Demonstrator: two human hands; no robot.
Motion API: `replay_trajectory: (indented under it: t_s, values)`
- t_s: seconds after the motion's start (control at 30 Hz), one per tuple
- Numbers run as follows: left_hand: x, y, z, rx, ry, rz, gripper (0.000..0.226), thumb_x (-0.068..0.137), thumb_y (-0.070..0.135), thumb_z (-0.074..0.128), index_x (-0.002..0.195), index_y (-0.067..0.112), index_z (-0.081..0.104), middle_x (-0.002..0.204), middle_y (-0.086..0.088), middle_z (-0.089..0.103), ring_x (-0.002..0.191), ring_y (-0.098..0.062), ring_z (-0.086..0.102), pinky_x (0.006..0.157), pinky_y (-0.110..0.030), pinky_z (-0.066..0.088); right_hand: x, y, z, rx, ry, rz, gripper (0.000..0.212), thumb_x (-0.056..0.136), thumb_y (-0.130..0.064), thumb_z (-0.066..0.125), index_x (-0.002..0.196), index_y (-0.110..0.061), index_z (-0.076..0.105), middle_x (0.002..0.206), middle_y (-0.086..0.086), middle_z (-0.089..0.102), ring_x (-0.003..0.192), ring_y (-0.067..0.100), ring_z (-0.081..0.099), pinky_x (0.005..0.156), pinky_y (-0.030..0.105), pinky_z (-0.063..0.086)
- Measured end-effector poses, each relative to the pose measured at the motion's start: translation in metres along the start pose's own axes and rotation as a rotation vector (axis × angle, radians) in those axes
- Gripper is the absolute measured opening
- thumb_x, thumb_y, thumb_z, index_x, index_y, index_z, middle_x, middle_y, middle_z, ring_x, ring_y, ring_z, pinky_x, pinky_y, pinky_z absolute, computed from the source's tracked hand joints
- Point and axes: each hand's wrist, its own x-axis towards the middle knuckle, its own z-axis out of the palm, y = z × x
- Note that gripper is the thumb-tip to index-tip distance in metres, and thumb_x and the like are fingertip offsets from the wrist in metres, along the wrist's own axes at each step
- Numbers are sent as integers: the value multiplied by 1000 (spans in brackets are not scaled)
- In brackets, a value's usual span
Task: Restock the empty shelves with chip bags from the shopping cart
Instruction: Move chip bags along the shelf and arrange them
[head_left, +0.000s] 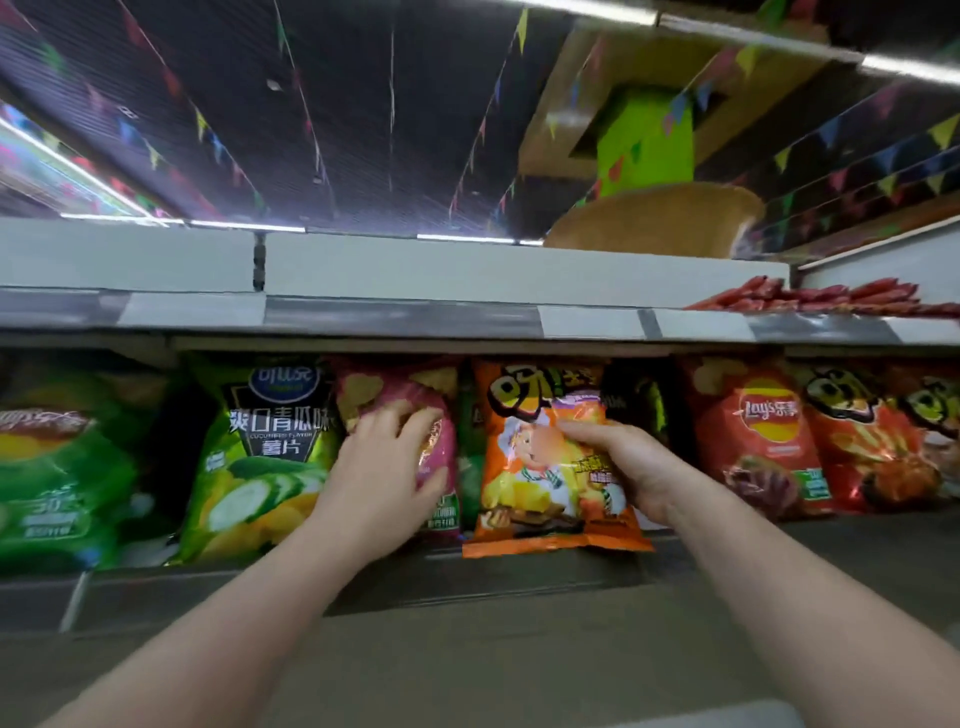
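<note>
- Chip bags are going onto the shelf row across the middle of the frame: an orange foil chip bag with a cartoon figure (550, 467) stands at centre, its bottom seam hanging just over the grey shelf lip (363, 577).
- Right hand (621, 467) grasps this orange bag by its right side, thumb across the front.
- Left hand (387, 457) is curled over a pink crinkled chip bag (400, 400) just left of the orange one, fingers gripping its top and front.
- Step in hand, as I judge it: seating both bags upright in the gap between the lime-green cucumber chip bag (260, 462) at left and the red Lay's chip bag (758, 441) at right.
- Next move likely calls for pushing the orange bag back until its seam clears the lip, then letting go.
- Room is tight: the upper shelf edge (405, 317) sits close above the bag tops, and neighbours touch on both sides.
- Open space lies only toward the viewer, below the lip.
- No shopping cart is in view.
</note>
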Motion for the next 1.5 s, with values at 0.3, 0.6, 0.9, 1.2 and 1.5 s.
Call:
replay_trajectory:
  t_s: [0.3,0.6,0.9,1.2,1.5]
  values:
    - [-1,-1,4,-17,57,31,51,91,38,53,138,21,45,141,-7,40,130,-25,33,107,-36,28,12,-2,15,-3,132,-122,45,77,-22,75,108,-5,47,93,16,68,71,26,68,63,35,57]
    - [-12,5,-1,42,-4,96,81,68,79,49,133,30,48,145,-6,34,134,-26,28,109,-41,25,17,14,25,-95,255,-252,52,75,-32,76,115,-8,51,108,13,66,95,28,66,90,46,52]
    - [-21,8,2,106,-57,146,67,78,59,61,136,32,41,156,-3,14,143,-23,9,114,-36,14,3,19,17,-216,92,-221,45,81,-46,66,112,-21,46,109,7,65,102,26,64,95,46,49]
    - [-30,16,-3,97,49,192,56,78,52,66,125,23,58,146,-10,39,137,-31,30,112,-43,23,-10,23,10,-391,138,-306,91,81,-54,60,150,-19,13,142,3,42,124,22,48,106,41,39]
    - [-39,31,2,99,9,306,26,92,35,53,114,28,64,115,4,57,112,-22,50,94,-39,38,-24,22,-3,-466,-154,-223,109,57,-20,69,148,-30,10,111,-5,56,93,4,56,69,12,41]
